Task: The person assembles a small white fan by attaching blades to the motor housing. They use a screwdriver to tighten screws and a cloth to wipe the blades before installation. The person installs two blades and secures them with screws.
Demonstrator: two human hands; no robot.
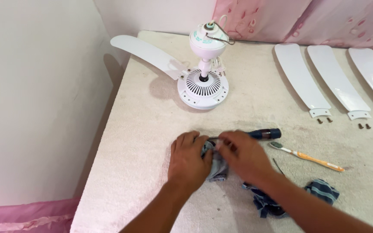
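My left hand and my right hand meet over a small grey-blue cloth on the pale table top, both pinching it. A screwdriver with a dark handle lies just behind my right hand, its shaft running under my fingers. Beyond stands a white ceiling fan motor with one blade still attached to it.
Three loose white fan blades lie at the right, with small brown screws by their brackets. A toothbrush with an orange handle and a striped blue rag lie right of my hands. A wall runs along the left; pink curtain hangs behind.
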